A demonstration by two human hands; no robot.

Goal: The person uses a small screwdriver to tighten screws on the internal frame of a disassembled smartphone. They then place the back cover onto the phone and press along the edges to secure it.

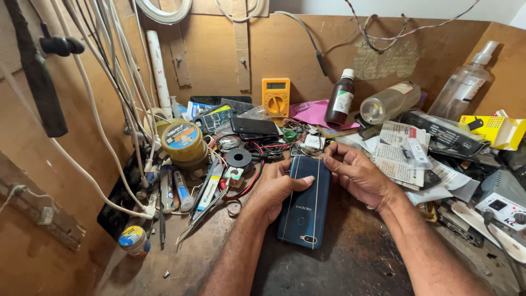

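A dark blue, glossy-backed smartphone (pixel 304 200) lies face down on the worn brown workbench (pixel 350 263), its camera end nearest the person. Both hands work at its far end.

The left hand (pixel 275 186) rests on the phone's left edge, fingers curled around the side and the thumb laid flat across the back; it has hold of the phone. The right hand (pixel 359 174) sits at the phone's upper right corner, fingers bent tightly inward and fingertips pinched at the top edge. Whether they grip something small there cannot be told.

Just beyond the phone's far end lies a tangle of red and black wires (pixel 263 149) with a small black ring-shaped part (pixel 239 158). Left of the phone lie metal tweezers (pixel 198 219) and tube-shaped tools. Further left stands a round gold tin with a blue label (pixel 182 140). Behind the phone, against the back board, stands a yellow multimeter (pixel 275 96); right of it stand a brown bottle with a white cap (pixel 340 97) and a clear plastic bottle on its side (pixel 390 102). Folded printed papers (pixel 397 153) lie right of the phone.
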